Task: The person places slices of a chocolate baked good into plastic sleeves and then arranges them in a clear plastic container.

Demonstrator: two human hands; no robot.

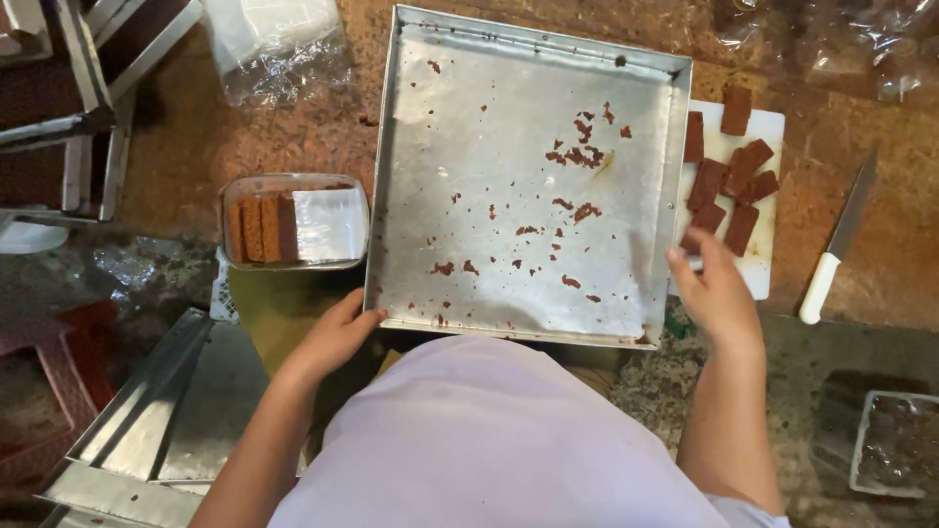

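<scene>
The big metal tray (509,186) lies square in the middle, bare but for brown crumbs, and both hands are on its near edge. The left hand (333,337) rests at the near left corner, fingers curled loosely on the rim, gripping nothing that I can make out. The right hand (719,293) is at the right rim, fingers open and reaching onto the white board (763,264), touching the nearest of the brown slices (729,186) scattered there. Left of the tray a clear tub (293,220) holds a few slices standing on edge. A white-handled knife (836,244) lies right of the board. The surface is mottled brown stone, with plastic bags (279,44) at the far edge, more metal trays (147,420) stacked near left, and another tub (895,445) near right.
</scene>
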